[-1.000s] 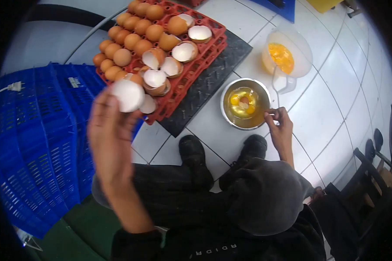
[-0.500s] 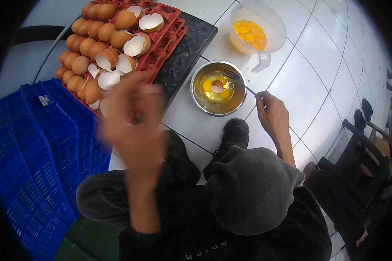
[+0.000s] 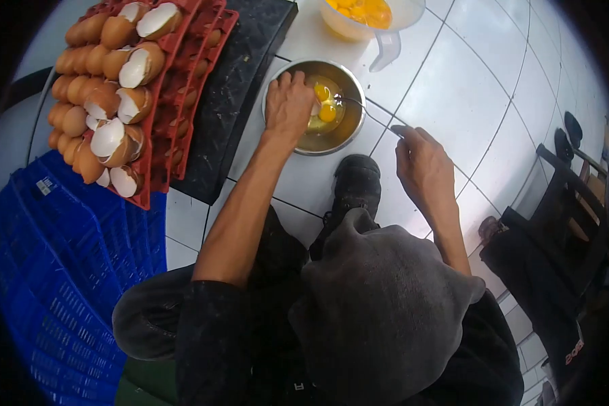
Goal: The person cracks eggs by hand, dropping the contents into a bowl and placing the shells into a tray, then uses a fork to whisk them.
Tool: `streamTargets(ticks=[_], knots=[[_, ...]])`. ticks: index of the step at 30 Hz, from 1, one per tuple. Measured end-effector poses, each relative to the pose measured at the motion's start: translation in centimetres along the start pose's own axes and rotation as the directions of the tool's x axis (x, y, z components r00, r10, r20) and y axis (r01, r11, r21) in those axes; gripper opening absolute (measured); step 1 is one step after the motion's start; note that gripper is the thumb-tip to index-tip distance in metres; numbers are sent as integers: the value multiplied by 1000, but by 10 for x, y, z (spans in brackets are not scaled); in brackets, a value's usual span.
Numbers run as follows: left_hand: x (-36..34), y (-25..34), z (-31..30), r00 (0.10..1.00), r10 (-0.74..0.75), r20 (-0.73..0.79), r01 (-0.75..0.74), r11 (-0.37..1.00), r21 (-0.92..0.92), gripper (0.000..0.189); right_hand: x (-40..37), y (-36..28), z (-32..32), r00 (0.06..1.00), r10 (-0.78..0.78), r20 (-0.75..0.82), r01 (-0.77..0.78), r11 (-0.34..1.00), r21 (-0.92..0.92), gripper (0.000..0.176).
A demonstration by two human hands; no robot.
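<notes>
A steel bowl (image 3: 354, 128) on the floor holds raw eggs with yellow yolks (image 3: 326, 111). My left hand (image 3: 289, 105) reaches over its left side, fingers curled down inside. A pale eggshell (image 3: 316, 108) edge shows by the thumb; the fingertips are hidden. My right hand (image 3: 424, 162), to the right of the bowl, is closed on the handle of a fork (image 3: 375, 116), whose head is down in the egg beside the yolks. To the left, a red egg tray (image 3: 172, 88) stack carries brown eggs (image 3: 74, 122) and several broken, white-lined shells (image 3: 111, 139).
Beyond the bowl stands a translucent plastic jug (image 3: 386, 40) with many yolks. A black platform (image 3: 213, 128) lies under the trays, and a blue crate (image 3: 81, 271) stands at the left. My black shoe (image 3: 356, 179) is just below the bowl.
My left hand has moved from near the trays to the bowl. The eggshell that lay among the yolks is now mostly hidden by that hand. The view has shifted; the right hand keeps the fork.
</notes>
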State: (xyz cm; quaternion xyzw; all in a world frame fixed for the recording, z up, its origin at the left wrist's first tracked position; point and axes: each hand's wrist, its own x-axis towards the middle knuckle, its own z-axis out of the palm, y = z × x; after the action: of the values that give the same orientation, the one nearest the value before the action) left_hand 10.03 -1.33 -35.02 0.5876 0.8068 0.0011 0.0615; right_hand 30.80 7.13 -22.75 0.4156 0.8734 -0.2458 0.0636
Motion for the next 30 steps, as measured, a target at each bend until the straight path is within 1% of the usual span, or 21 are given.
streamTargets(ticks=[1, 2, 4, 5, 7, 9, 11, 14, 17, 19, 20, 22, 24, 25, 28, 29, 30], knots=[[1, -2, 1, 999, 8, -54, -10, 1000, -27, 12, 0, 0, 1, 1000, -7, 8, 7, 1000, 2, 23], [-1, -4, 1, 997, 1, -72, -7, 997, -79, 12, 1, -1, 2, 1000, -6, 7, 6, 1000, 0, 23], [-2, -5, -18, 995, -13, -100, -6, 983, -186, 13, 2, -1, 6, 1000, 1, 8, 0, 1000, -3, 23], [-4, -6, -28, 993, -51, -109, 30, 982, -185, 15, 3, -1, 7, 1000, -4, -4, 4, 1000, -3, 23], [-11, -12, -62, 984, -86, -155, 50, 974, -222, 15, 5, 1, 11, 1000, -10, -24, 10, 1000, -5, 23], [-17, -22, -94, 949, -36, -313, -27, 981, -193, 15, 8, 1, 17, 1000, -12, -10, 12, 1000, -12, 23], [-21, -34, -126, 927, -33, -373, -57, 972, -228, 15, 10, 1, 23, 999, -42, -6, 42, 999, -20, 24], [-25, -42, -178, 968, -58, -244, 14, 984, -179, 14, 12, -1, 33, 996, -87, -12, 87, 996, -27, 24], [-27, -57, -204, 972, -215, -98, 161, 904, -396, 16, 15, -6, 34, 995, -102, 9, 102, 994, -26, 24], [-23, -37, -208, 930, -309, -199, 215, 897, -386, 6, 18, -10, 33, 998, -49, 51, 50, 999, -15, 24], [-23, -31, -210, 936, -290, -200, 197, 902, -385, 6, 20, -12, 33, 997, -23, 71, 24, 1000, -11, 24], [-23, -20, -213, 947, -252, -202, 160, 910, -383, 7, 21, -13, 32, 997, -35, 65, 39, 997, -66, 25], [-28, -33, -191, 965, -257, -60, 214, 895, -393, 17, 22, -12, 32, 998, -44, 56, 49, 994, -94, 27], [-27, -34, -182, 974, -205, -98, 146, 894, -424, 17, 22, -10, 32, 998, -48, 47, 52, 994, -92, 27], [-30, -34, -164, 988, -118, -103, 70, 920, -386, 17, 21, -7, 34, 998, -61, 34, 63, 996, -65, 27], [-31, -30, -169, 985, -167, -46, 126, 874, -470, 17, 23, -6, 34, 997, -69, 27, 70, 996, -53, 27], [-32, -29, -177, 990, -128, -58, 91, 900, -426, 15, 25, -7, 32, 997, -65, 29, 67, 996, -55, 26]])
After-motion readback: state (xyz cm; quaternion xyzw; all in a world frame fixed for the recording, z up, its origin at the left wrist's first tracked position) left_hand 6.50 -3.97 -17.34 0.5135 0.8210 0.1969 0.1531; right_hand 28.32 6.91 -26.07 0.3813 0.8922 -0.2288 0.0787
